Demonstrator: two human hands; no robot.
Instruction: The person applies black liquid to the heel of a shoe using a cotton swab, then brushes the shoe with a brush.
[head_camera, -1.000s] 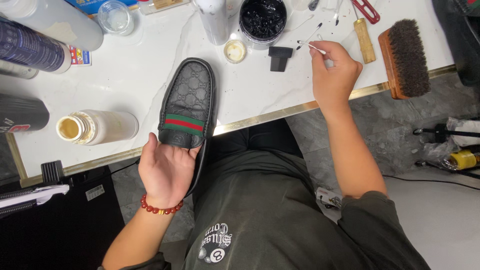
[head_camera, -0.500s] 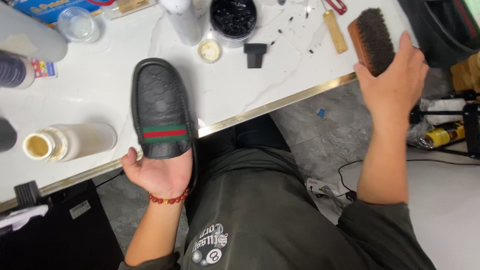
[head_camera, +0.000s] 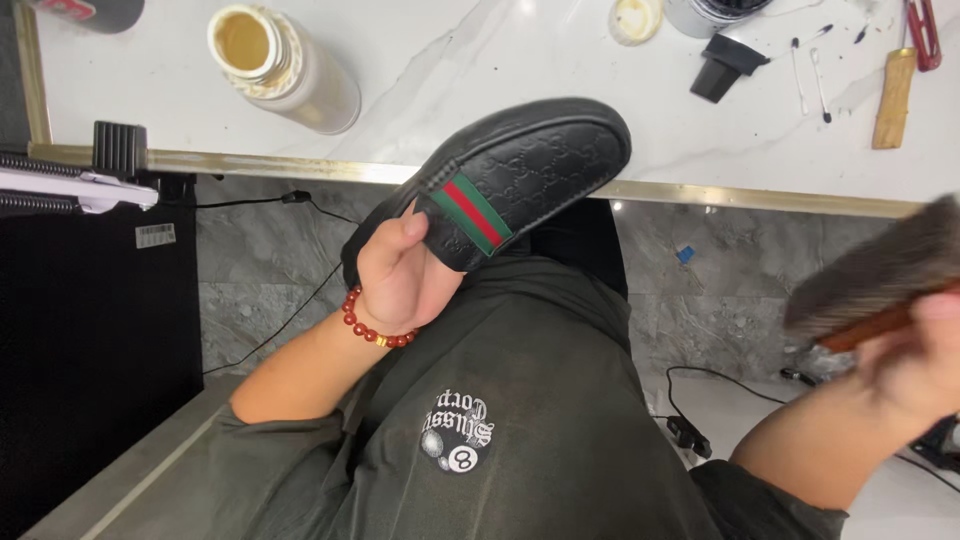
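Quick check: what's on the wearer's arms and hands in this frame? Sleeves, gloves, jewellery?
Both hands are bare, no gloves. The left hand has a red bead bracelet with one small gold bead at the wrist. The right hand is motion-blurred; no ring or watch can be made out. Forearms are uncovered; short dark olive T-shirt sleeves end near the elbows.

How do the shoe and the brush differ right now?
The shoe sits in the left hand, gripped at its heel end; the brush is in the right hand. The shoe is sharp and black with a green-red stripe; the brush is blurred, with grey-brown bristles on a reddish wooden back. The shoe's toe overlaps the table edge; the brush is off it. Both are lifted.
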